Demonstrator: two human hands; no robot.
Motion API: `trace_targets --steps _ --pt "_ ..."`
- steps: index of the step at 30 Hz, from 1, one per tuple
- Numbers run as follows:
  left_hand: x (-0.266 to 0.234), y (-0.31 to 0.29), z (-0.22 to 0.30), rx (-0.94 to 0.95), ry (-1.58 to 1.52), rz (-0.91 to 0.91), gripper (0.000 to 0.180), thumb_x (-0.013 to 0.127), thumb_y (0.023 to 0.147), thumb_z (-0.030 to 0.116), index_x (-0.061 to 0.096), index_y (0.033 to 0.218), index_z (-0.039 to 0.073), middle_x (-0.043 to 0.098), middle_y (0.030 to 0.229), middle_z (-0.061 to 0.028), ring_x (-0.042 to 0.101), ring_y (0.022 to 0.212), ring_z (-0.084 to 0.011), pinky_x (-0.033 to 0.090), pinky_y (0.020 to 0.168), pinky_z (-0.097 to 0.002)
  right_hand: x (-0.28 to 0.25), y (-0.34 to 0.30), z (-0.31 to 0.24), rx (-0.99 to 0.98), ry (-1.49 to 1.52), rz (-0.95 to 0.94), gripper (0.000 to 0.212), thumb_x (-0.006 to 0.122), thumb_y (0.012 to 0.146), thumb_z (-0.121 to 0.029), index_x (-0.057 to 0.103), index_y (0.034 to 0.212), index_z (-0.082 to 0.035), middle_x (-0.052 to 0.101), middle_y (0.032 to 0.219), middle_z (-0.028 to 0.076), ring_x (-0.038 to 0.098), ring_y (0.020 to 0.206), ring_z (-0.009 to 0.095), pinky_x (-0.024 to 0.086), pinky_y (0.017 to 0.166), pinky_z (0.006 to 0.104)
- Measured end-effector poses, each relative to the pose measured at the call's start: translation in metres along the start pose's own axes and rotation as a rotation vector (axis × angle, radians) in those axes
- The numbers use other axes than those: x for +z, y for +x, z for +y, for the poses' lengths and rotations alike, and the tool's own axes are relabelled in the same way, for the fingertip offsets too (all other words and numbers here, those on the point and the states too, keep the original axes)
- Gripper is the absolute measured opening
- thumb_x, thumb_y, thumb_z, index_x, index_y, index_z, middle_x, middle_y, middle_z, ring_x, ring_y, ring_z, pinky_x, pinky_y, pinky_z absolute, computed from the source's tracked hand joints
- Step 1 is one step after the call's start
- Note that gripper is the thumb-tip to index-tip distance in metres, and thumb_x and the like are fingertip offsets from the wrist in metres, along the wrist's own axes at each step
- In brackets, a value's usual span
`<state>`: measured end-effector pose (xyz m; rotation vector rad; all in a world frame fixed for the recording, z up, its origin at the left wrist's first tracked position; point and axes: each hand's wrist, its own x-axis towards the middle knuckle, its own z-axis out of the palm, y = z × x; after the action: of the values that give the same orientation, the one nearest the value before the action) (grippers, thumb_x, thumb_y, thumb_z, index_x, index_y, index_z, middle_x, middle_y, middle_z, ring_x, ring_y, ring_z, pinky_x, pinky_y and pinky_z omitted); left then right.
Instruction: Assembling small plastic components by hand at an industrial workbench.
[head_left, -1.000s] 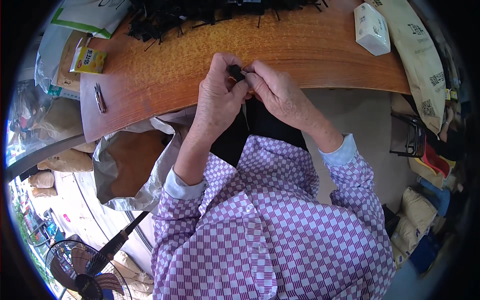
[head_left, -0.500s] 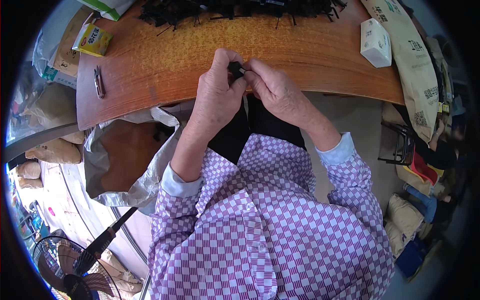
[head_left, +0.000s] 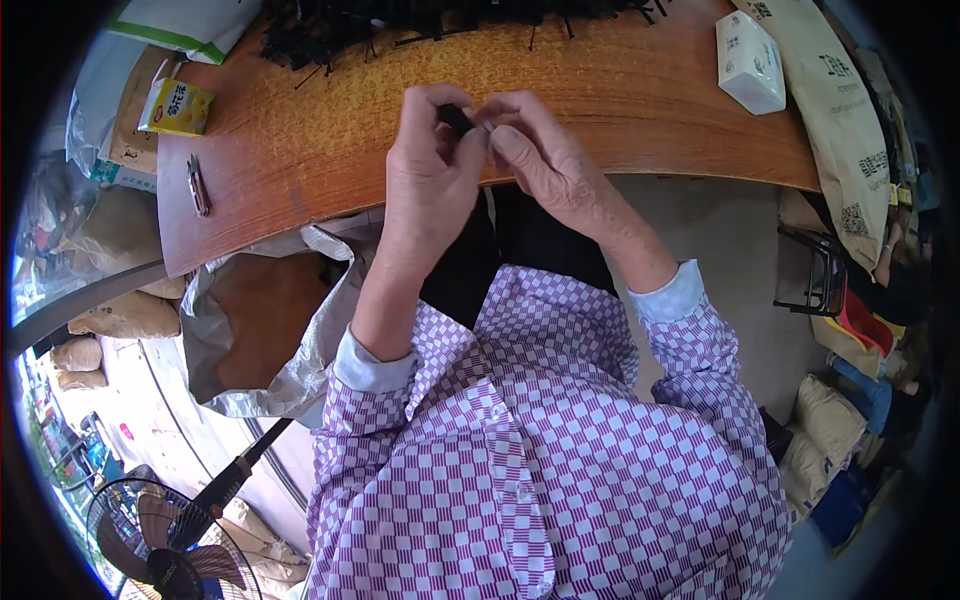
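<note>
Over the near edge of the wooden table, both my hands are raised close together. Between thumb and fingers, my left hand grips a small black piece, mostly covered by the fingers; its exact kind cannot be made out. My right hand is closed in a pinch beside it, thumb and forefinger at the piece's right end. Whatever lies between those fingertips is too small to name. A heap of black strip-like pieces lies along the table's far side.
At the table's left are a yellow carton and a folding knife. A white tissue pack stands far right beside a large paper sack. An opened woven sack hangs below the table's left edge, above a fan.
My hands have shifted slightly up and left in the picture, and the right fingers have loosened a little. The black piece stays in the left hand. The whole view has tilted slightly.
</note>
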<state>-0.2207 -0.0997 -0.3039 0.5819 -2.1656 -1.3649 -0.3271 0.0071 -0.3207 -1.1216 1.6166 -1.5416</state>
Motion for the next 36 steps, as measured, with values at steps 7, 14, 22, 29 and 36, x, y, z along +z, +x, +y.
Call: trace_targets --steps 7,14,22,29,36 --pt "0.002 0.007 0.008 -0.454 -0.978 -0.13 0.037 0.043 0.094 0.005 0.042 0.131 0.007 0.057 0.094 -0.0056 0.058 0.073 -0.0125 0.047 0.066 -0.0246 -0.026 -0.005 0.007 0.101 0.277 0.084 0.022 0.054 0.094 -0.021 0.054 0.108 -0.004 0.057 0.079 0.0 0.046 0.05 0.002 0.034 0.043 0.0153" --pt "0.008 0.004 0.01 -0.487 -0.942 -0.443 0.039 0.045 0.095 0.01 0.041 0.134 0.004 0.055 0.1 -0.0066 0.056 0.077 -0.0111 0.045 0.06 -0.0207 -0.039 -0.011 0.012 0.193 0.645 -0.095 0.029 0.061 0.089 -0.023 0.057 0.111 -0.005 0.058 0.071 -0.002 0.048 0.054 0.0 0.031 0.043 0.0139" --pt "0.009 0.0 0.013 -0.244 -0.512 -0.524 0.039 0.046 0.094 0.005 0.04 0.132 -0.001 0.06 0.105 -0.0093 0.061 0.086 -0.0144 0.05 0.072 -0.0229 -0.038 -0.011 0.011 0.184 0.406 -0.056 0.028 0.061 0.09 -0.023 0.059 0.11 -0.004 0.055 0.069 -0.004 0.048 0.06 0.0 0.033 0.047 0.0141" --pt "0.011 -0.01 -0.003 -0.06 -0.317 -0.22 0.037 0.046 0.092 -0.001 0.045 0.129 0.001 0.06 0.102 -0.0083 0.06 0.088 -0.012 0.051 0.075 -0.025 -0.017 -0.012 -0.012 0.233 0.269 0.019 0.04 0.046 0.097 -0.036 0.056 0.117 -0.004 0.049 0.068 -0.004 0.04 0.055 0.002 0.028 0.047 0.017" --pt "-0.005 -0.017 -0.013 -0.089 -0.432 -0.109 0.035 0.045 0.093 0.0 0.046 0.128 0.001 0.059 0.095 -0.0055 0.056 0.088 -0.0102 0.047 0.078 -0.0234 0.017 -0.009 -0.024 0.244 0.301 -0.003 0.044 0.04 0.099 -0.034 0.045 0.128 -0.002 0.043 0.065 -0.005 0.037 0.053 0.002 0.025 0.044 0.0179"
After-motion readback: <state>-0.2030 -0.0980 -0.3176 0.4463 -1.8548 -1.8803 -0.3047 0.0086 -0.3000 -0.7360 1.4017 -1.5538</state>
